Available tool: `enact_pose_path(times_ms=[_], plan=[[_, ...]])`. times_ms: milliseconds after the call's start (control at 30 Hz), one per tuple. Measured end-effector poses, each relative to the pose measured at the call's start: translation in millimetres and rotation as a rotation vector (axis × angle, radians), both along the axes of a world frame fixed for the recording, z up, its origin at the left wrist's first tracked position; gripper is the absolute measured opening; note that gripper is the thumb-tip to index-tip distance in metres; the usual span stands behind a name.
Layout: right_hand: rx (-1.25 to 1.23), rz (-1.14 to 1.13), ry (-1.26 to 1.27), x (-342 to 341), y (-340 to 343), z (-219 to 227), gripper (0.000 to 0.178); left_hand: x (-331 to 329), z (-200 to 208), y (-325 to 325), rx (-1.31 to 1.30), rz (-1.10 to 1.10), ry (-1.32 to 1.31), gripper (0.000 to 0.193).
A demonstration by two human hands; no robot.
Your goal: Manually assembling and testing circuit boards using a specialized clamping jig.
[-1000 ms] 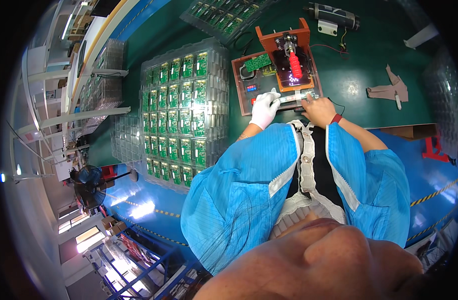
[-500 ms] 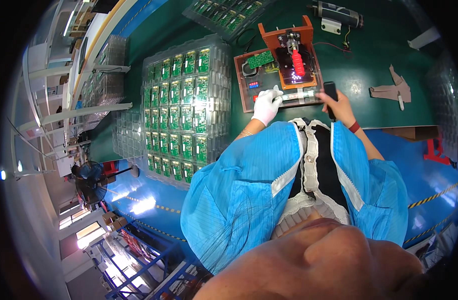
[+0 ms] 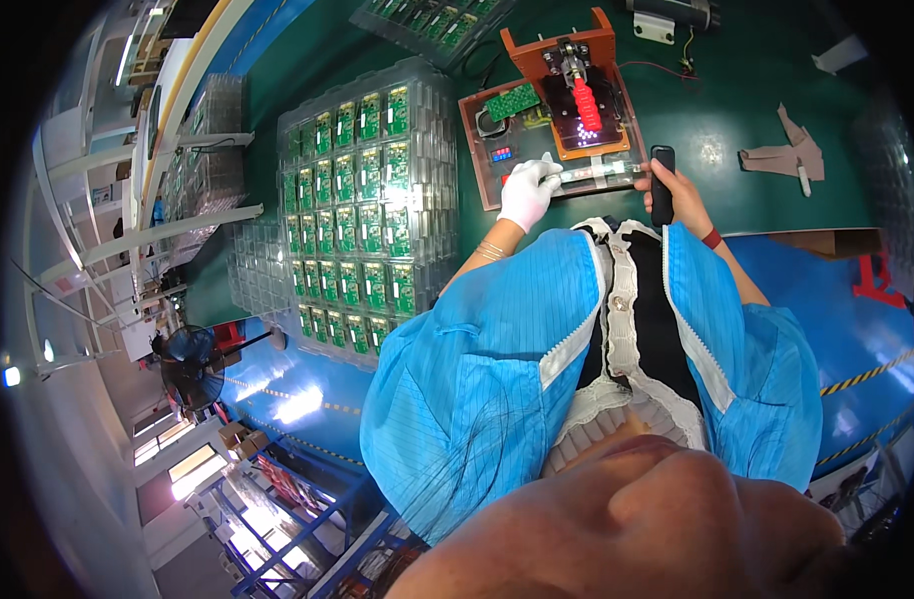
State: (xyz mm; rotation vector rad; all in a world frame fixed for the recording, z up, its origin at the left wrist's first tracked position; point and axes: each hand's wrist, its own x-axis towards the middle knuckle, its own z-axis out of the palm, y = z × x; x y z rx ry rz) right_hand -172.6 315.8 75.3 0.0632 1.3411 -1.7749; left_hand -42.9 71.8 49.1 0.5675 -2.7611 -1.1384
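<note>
White-gloved left hand [image 3: 525, 192] pinches one end of a pale strip [image 3: 595, 174] at the upper centre, on the test fixture [image 3: 552, 120]; the right hand [image 3: 677, 195] grips a dark handset [image 3: 662, 185]. Green boards fill the trays [image 3: 362, 200], seemingly yet untested.

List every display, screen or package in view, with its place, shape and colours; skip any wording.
Small red numeric display: left part of the brown test fixture, a short rectangle.
Lit dot panel: fixture middle, dark square with glowing red and white dots.
Clear plastic trays of green circuit boards: left of the fixture, stacked, boards in a grid.
</note>
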Motion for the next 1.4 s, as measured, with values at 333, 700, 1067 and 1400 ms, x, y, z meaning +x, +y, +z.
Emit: enact_pose_path(times_ms=[333, 700, 1067, 1400], plan=[[-0.003, -0.044, -0.009, 3, 3, 3, 0.035, 5, 3, -18, 0.094, -0.117, -0.044, 0.029], [0.008, -0.043, -0.018, 5, 3, 5, 0.036, 4, 10, -18, 0.203, -0.081, -0.069, 0.031], [0.019, -0.043, -0.021, 3, 3, -1, 0.037, -1, 21, -21, 0.282, -0.065, -0.195, 0.029], [0.030, -0.033, -0.038, 4, 0, 7, 0.037, -5, 10, -21, 0.246, -0.032, -0.179, 0.024]])
